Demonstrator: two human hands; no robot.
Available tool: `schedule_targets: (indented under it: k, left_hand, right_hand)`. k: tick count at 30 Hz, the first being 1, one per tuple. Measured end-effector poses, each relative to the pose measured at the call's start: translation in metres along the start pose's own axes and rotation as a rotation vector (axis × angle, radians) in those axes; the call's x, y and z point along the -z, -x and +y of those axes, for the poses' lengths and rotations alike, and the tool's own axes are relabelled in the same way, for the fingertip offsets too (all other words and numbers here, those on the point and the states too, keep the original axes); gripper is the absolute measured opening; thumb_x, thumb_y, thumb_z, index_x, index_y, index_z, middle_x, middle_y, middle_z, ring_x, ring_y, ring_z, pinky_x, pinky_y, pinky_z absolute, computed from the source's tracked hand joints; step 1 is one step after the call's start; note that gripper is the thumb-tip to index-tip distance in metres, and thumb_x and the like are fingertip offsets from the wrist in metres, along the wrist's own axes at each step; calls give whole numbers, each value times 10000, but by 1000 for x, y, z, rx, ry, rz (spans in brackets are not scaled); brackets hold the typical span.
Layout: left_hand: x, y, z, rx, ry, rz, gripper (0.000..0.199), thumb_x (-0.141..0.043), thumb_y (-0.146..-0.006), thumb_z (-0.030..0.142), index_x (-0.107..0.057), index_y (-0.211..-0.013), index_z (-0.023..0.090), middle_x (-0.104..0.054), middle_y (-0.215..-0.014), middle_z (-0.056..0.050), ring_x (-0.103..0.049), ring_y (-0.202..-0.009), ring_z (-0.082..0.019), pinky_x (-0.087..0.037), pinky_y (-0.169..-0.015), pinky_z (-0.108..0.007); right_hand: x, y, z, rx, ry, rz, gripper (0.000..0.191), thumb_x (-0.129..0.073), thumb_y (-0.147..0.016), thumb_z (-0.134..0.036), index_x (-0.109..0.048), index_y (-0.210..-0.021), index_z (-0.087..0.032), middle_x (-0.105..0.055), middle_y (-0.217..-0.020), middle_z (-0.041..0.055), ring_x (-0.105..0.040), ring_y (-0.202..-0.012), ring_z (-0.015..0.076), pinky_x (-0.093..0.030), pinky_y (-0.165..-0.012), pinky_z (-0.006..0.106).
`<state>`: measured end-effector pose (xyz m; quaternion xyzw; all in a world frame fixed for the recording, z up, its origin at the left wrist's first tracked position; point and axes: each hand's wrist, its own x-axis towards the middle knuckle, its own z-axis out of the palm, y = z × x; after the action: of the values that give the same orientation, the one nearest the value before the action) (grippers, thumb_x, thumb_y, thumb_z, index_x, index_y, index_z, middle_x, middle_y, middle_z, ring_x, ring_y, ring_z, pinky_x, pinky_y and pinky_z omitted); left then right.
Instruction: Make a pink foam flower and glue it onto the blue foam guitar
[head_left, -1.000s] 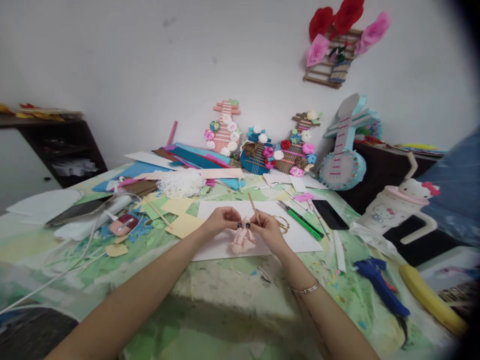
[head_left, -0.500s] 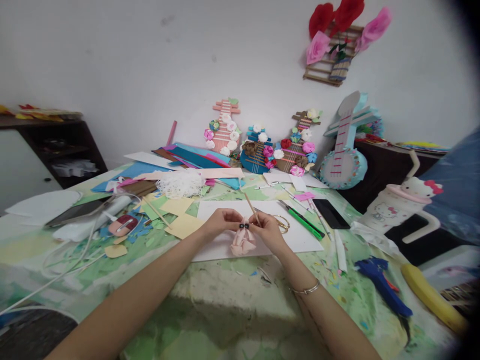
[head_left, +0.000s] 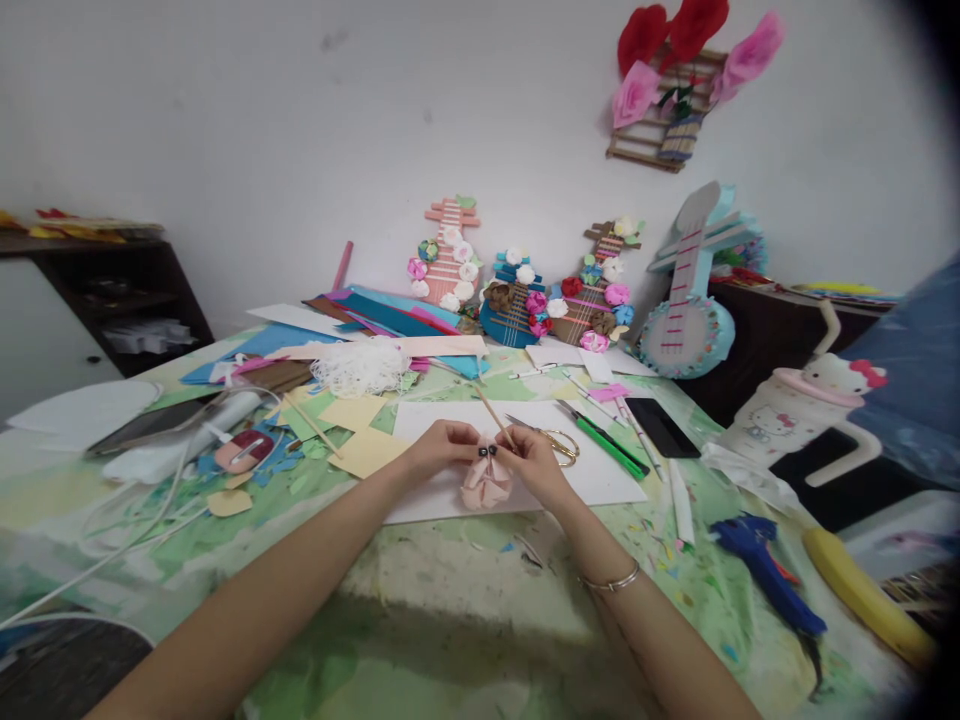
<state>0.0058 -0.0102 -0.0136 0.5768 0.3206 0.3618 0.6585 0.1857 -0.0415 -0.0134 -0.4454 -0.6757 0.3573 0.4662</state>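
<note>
Both hands meet over a white sheet [head_left: 420, 508] at the middle of the table. My left hand [head_left: 448, 445] pinches the top of a pale pink folded paper piece [head_left: 486, 486] from the left. From the right, my right hand [head_left: 534, 461] pinches the same piece, and a thin wooden stick [head_left: 493, 412] slants up from its fingers. The pink paper hangs below the fingertips, gathered at the top and fuller at the bottom. Scissors with gold handles [head_left: 562, 449] lie just beyond my right hand, beside a green cutter [head_left: 613, 449].
Yellow paper squares [head_left: 369, 452] and a white shredded heap [head_left: 361, 367] lie left of the sheet. A phone [head_left: 663, 427], a blue glue gun [head_left: 769, 572], a banana [head_left: 866, 598] and a cup [head_left: 780, 415] are on the right. Decorated paper instruments [head_left: 512, 310] stand behind.
The fingers have shifted slightly on the pink paper, which has turned a little. The stick's upper end has moved slightly left. Both hands keep their hold.
</note>
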Motion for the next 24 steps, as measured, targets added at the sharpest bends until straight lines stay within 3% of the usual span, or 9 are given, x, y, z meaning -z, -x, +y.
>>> schedule_targets:
  k: [4, 13, 19, 24]
  left_hand:
    - [2, 0, 2, -13, -16, 28, 285, -803, -559, 312, -631, -670, 114, -619, -604, -1, -557, -548, -104, -400, -551, -226]
    - [-2, -2, 2, -86, -115, 81, 237, -751, -612, 282, -594, -674, 116, -625, -620, -4, -566, -567, -109, -401, -557, -222]
    - [-2, -3, -2, -135, -137, 92, 247, -725, -623, 302, -557, -682, 131, -569, -600, 25, -530, -557, -101, -368, -529, -209]
    - [-8, -1, -2, -139, -137, 34, 264, -740, -576, 262, -578, -725, 117, -596, -674, 0, -556, -623, -122, -408, -580, -228]
  right_hand:
    - [2, -1, 2, 0, -3, -18, 185, -601, -718, -349, -521, -666, -191, -462, -581, -45, -404, -547, 101, -316, -519, 225]
    - [7, 2, -2, 58, 166, 98, 36, -592, -704, -222, -576, -678, -204, -521, -592, -32, -433, -582, 124, -303, -558, 243]
    - [3, 1, 0, 27, 110, 4, 106, -630, -709, -292, -620, -747, -194, -584, -638, -20, -452, -565, 118, -328, -529, 236]
    - [2, 2, -3, 35, 151, 22, 98, -625, -713, -280, -615, -726, -183, -503, -576, -41, -376, -536, 98, -272, -497, 224]
